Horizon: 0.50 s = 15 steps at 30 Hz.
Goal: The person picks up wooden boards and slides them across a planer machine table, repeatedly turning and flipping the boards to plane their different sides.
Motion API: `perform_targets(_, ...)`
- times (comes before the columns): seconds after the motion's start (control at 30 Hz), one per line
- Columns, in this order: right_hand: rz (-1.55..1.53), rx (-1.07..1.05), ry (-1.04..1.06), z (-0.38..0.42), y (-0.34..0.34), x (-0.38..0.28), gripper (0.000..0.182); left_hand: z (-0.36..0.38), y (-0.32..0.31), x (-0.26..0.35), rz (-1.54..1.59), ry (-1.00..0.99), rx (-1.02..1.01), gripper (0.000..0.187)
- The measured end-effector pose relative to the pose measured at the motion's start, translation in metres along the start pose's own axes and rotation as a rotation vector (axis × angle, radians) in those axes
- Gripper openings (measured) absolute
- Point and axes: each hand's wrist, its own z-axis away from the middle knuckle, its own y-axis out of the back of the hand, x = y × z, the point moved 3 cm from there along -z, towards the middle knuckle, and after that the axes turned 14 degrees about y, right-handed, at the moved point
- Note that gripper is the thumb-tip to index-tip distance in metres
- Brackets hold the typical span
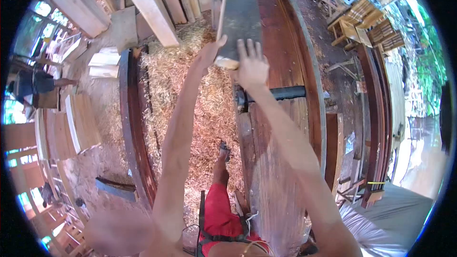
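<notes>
A long dark-grey board (240, 7) with a pale cut end lies along a reddish-brown wooden bench (281, 33). My left hand (213, 53) is closed at the board's left edge near that end, with most of its fingers hidden. My right hand (252, 66) presses on top of the board close to the same end, palm down and fingers spread forward. Just behind it, a dark slot with a black bar (281, 93) crosses the bench. Nearer my body, the bench has a worn plank surface (278, 162).
Wood shavings (190, 100) cover the ground left of the bench. A dark beam (134, 128) runs lengthwise beyond them. Thick timbers (150, 7) lean at the far left, with stacked boards (71, 123) below. Wooden furniture (362, 21) stands far right, near long dark beams (376, 100).
</notes>
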Motion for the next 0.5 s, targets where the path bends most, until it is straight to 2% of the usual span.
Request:
perform_targets(0.03,0.004,0.205,0.010,0.008,0.016,0.004,0.102,0.029,0.001,0.012,0.010,0.024,-0.009,0.084)
perform_targets(0.07,0.009,0.210,0.020,0.015,0.038,0.004,0.102,0.048,-0.006,0.021,0.139,-0.057,-0.088,0.086)
perform_targets(0.1,-0.173,0.249,-0.126,0.026,0.070,0.007,0.089,0.067,-0.011,0.027,0.268,-0.136,-0.177,0.089)
perform_targets(0.13,-0.350,0.285,-0.285,0.044,0.095,0.011,0.077,0.087,-0.018,0.028,0.271,-0.137,-0.193,0.089)
perform_targets(0.2,-0.498,0.494,-0.402,0.087,0.134,0.023,0.059,0.125,-0.040,0.034,0.209,-0.332,-0.275,0.087)
perform_targets(0.23,-0.562,0.532,-0.541,0.111,0.140,0.040,0.049,0.122,-0.043,0.028,0.222,-0.363,-0.266,0.078)
perform_targets(0.27,-0.634,0.556,-0.558,0.140,0.149,0.053,0.045,0.120,-0.048,0.021,0.215,-0.368,-0.301,0.078)
perform_targets(0.33,-0.800,0.568,-0.697,0.191,0.172,0.057,0.037,0.121,-0.056,0.020,0.168,-0.515,-0.161,0.057)
perform_targets(0.37,-0.778,0.584,-0.712,0.215,0.184,0.056,0.037,0.124,-0.064,0.026,0.164,-0.520,-0.190,0.057)
perform_targets(0.43,-0.928,0.629,-0.770,0.262,0.199,0.044,0.031,0.141,-0.072,0.043,-0.104,-0.560,0.078,0.048)
perform_targets(0.47,-0.918,0.641,-0.790,0.282,0.209,0.037,0.031,0.135,-0.078,0.048,-0.115,-0.559,0.056,0.048)
perform_targets(0.5,-0.901,0.605,-0.829,0.297,0.224,0.028,0.030,0.125,-0.085,0.060,-0.287,-0.767,0.113,0.056)
